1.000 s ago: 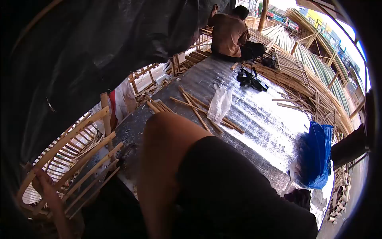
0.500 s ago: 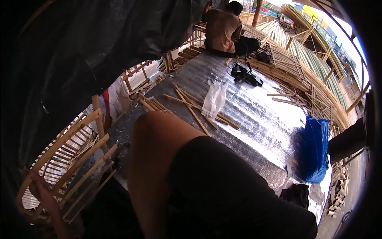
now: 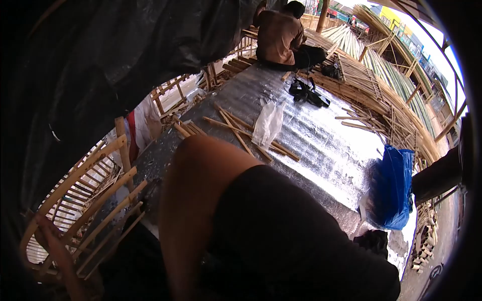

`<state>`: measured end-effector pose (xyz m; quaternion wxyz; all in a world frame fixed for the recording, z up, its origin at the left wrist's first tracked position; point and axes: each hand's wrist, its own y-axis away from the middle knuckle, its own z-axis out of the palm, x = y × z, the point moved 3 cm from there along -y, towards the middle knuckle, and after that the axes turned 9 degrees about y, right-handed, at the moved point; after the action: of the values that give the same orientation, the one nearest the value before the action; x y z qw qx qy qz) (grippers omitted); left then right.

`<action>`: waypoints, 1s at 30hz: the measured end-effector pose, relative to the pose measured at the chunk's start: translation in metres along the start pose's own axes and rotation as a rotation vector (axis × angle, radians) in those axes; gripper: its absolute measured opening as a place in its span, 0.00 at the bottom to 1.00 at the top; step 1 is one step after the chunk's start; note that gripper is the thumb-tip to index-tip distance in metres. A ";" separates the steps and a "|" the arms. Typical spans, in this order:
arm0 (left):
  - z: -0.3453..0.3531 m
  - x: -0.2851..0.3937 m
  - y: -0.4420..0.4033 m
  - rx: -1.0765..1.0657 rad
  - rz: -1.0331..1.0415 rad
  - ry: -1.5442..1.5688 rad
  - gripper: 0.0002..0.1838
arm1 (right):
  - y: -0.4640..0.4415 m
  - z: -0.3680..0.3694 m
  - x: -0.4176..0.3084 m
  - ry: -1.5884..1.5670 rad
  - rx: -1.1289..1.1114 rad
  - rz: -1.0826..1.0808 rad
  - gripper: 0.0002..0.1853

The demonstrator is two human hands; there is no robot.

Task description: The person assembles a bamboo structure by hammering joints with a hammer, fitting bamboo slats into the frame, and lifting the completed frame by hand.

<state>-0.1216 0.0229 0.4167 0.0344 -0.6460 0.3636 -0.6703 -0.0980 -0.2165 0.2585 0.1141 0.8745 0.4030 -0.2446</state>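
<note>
At the lower left, my left hand (image 3: 50,235) is closed on the curved end of a slatted bamboo frame (image 3: 83,170); shadow hides part of the fingers. The frame has a bent outer strip, many thin crosspieces and several longer slats that reach toward my bent knee (image 3: 201,155). My leg, in dark shorts, fills the lower middle of the view. My right hand is out of sight.
A silvery sheet (image 3: 321,150) covers the floor, bearing loose bamboo sticks (image 3: 233,130), a white plastic bag (image 3: 268,125) and a blue bag (image 3: 396,188). Another person (image 3: 276,37) sits at the back beside stacked bamboo (image 3: 371,95). Dark sheeting (image 3: 125,60) hangs at left.
The view has shifted very slightly, and my knee has tilted a little. My left hand stays at the same end of the bamboo frame.
</note>
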 end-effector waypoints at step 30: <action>0.038 -0.017 0.037 -0.179 -0.342 0.463 0.27 | -0.002 -0.058 0.124 0.336 0.307 0.239 0.42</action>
<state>-0.1006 -0.0127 0.3793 -0.2200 -0.5282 0.3053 -0.7612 -0.0112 -0.1119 0.2443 -0.0607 0.9514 0.2680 -0.1389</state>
